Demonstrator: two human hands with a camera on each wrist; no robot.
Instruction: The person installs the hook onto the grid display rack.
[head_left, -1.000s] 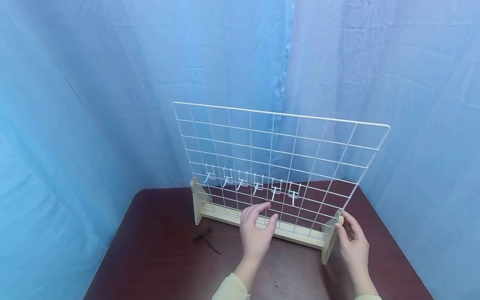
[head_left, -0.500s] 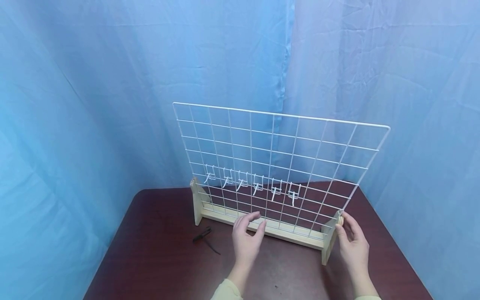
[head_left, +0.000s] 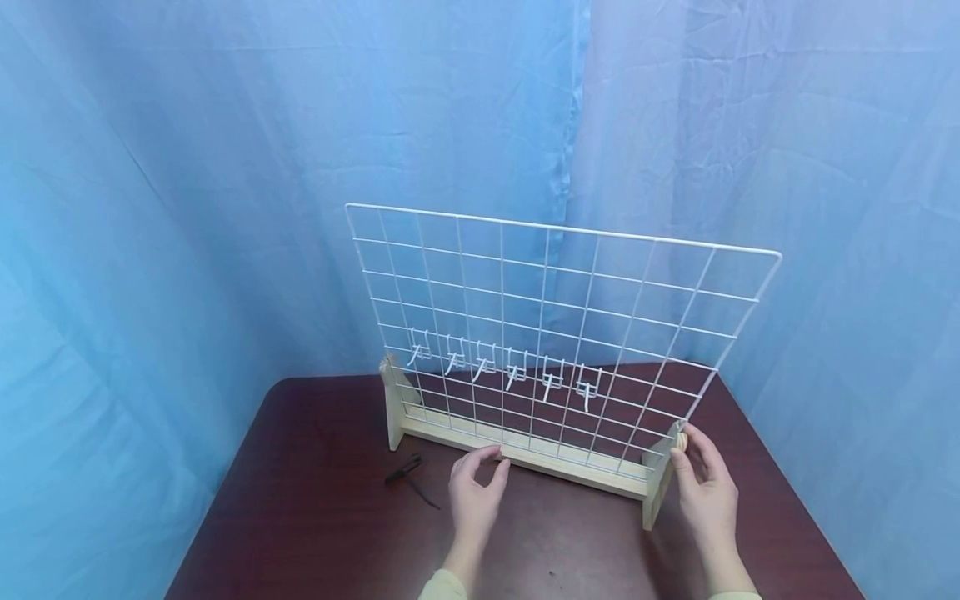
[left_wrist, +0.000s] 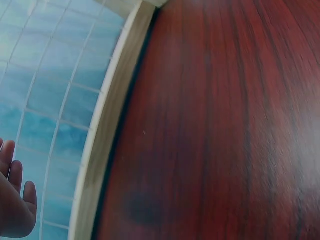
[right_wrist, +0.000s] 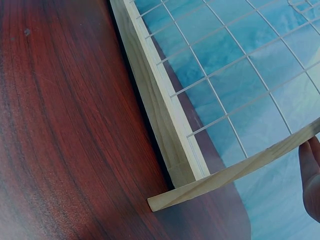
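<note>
A white wire grid panel [head_left: 547, 275] stands upright in a pale wooden stand, its base rail [head_left: 585, 475] running along the bottom. My right hand [head_left: 707, 487] pinches a round wooden knob [head_left: 682, 441] on the outer side of the right end post [head_left: 658, 479]. In the right wrist view the fingers [right_wrist: 311, 170] show beyond that post, the knob hidden. My left hand [head_left: 475, 498] is in front of the rail, thumb and forefinger curved and apart, with nothing seen between them. Several white wire hooks [head_left: 516, 371] hang in a row on the grid.
A small black strap-like item [head_left: 408, 475] lies on the dark red wood table [head_left: 315, 500], left of my left hand. The left end post [head_left: 393, 404] holds the grid's other side. Blue curtains [head_left: 225, 208] surround the table behind and at both sides.
My left hand has drawn back from in front of the grid, moving left and toward me to the base rail. The right hand keeps its place at the knob.
</note>
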